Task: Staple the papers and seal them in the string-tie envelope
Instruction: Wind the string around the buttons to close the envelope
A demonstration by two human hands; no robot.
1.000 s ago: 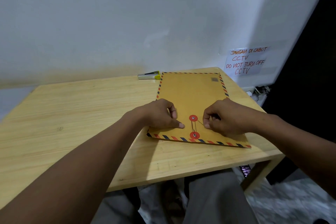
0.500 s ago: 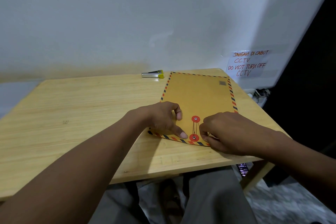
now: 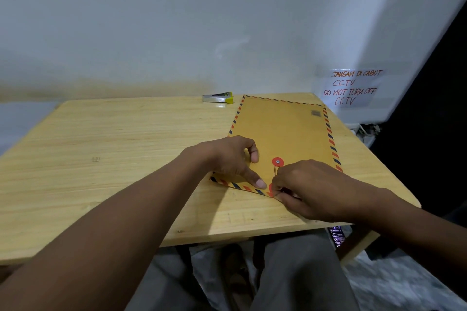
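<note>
Now, going from the left of the frame, my left hand (image 3: 227,159) lies on the near left corner of the string-tie envelope (image 3: 283,131), fingers loosely spread and holding nothing, with the forefinger stretched out flat along the striped near edge. I judge it sits there as a weight, so the envelope cannot slide or lift on the counter (image 3: 113,149) while the string is worked. Just right of that fingertip are the two red discs: the upper disc (image 3: 277,161) is plainly in view, and the lower one is almost hidden under my right hand (image 3: 310,189). A thin string (image 3: 274,173) runs down from the upper disc to where my right fingers are pinched together at the lower disc; they seem to be closed on the string, though the grip itself is too small and shadowed for me to be sure. The envelope lies flat in the centre right of the frame, flap end towards me, which puts the closure within easy reach. No loose papers show, so I take them to be inside already. The stapler (image 3: 217,97) rests at the far edge of the counter, just left of the envelope's far corner, well away from both hands.
</note>
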